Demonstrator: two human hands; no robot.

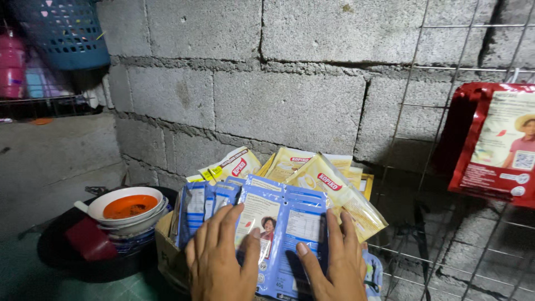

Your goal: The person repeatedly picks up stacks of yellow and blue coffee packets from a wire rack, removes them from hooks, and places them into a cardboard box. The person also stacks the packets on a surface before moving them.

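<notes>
Hands, two, palms down on blue sachet strip [281, 234], which lies at front of cardboard box [167, 251] against grey block wall [278, 106]. Left hand [220, 259]: fingers spread flat, thumb across strip's face, pressing rather than clenched. Right hand [334, 262]: fingers extended upward along strip's right edge, thumb beneath its lower part, lightly grasping it. More blue sachets [203, 203] just left; yellow sachets [320, 178] stand behind. White bowl [128, 206] with orange residue sits left; red packet [496, 145] hangs on wire rack [446, 139] right
</notes>
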